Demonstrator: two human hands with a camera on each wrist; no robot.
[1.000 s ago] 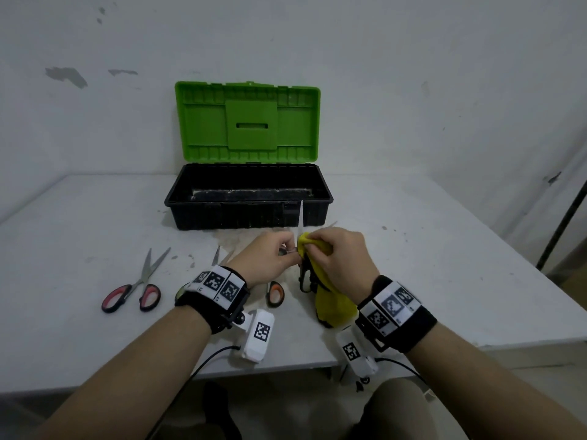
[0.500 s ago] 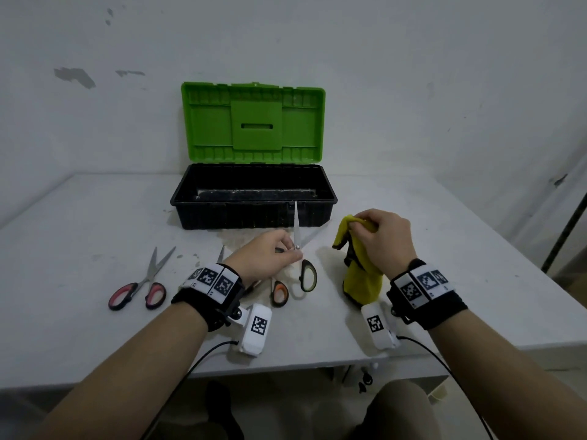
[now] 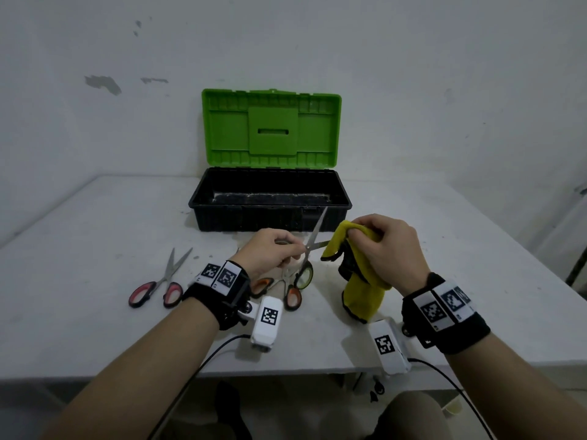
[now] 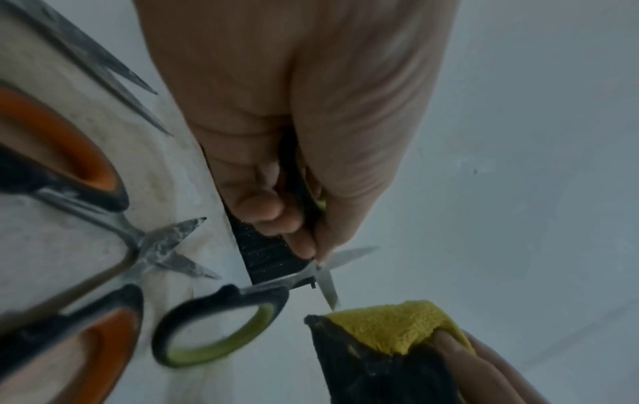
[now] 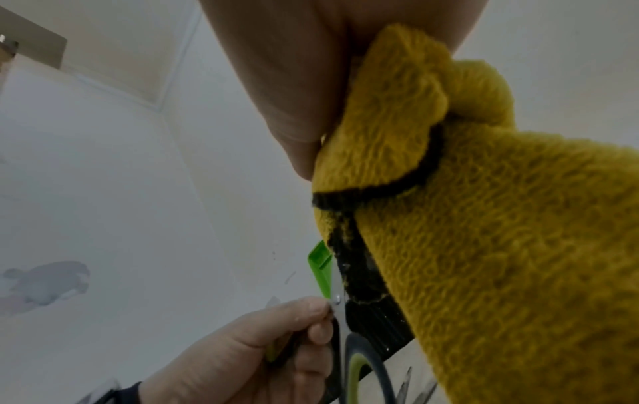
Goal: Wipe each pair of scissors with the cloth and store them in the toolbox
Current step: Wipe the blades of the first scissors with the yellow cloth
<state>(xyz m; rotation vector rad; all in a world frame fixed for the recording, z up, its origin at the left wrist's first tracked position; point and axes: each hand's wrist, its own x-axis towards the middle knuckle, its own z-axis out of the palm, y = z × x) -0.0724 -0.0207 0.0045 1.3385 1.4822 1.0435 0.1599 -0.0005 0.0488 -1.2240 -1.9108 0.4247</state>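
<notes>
Item: green-handled scissors (image 3: 305, 261), blades splayed, pinched at the pivot in my left hand (image 3: 275, 253), above the table's near-middle. Lower blade points right at the yellow cloth (image 3: 358, 277), bunched in my right hand (image 3: 392, 249), just beside it. Toolbox (image 3: 270, 217) lies behind, open.

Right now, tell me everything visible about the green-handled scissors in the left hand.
The green-handled scissors have black handle loops lined in lime green and bare metal blades, spread open in an X. The left hand pinches them near the pivot, lifted off the table; one loop hangs free toward the person. One blade points up in front of the toolbox; the other points toward the yellow cloth held by the right hand, its tip at the cloth's edge.
</notes>
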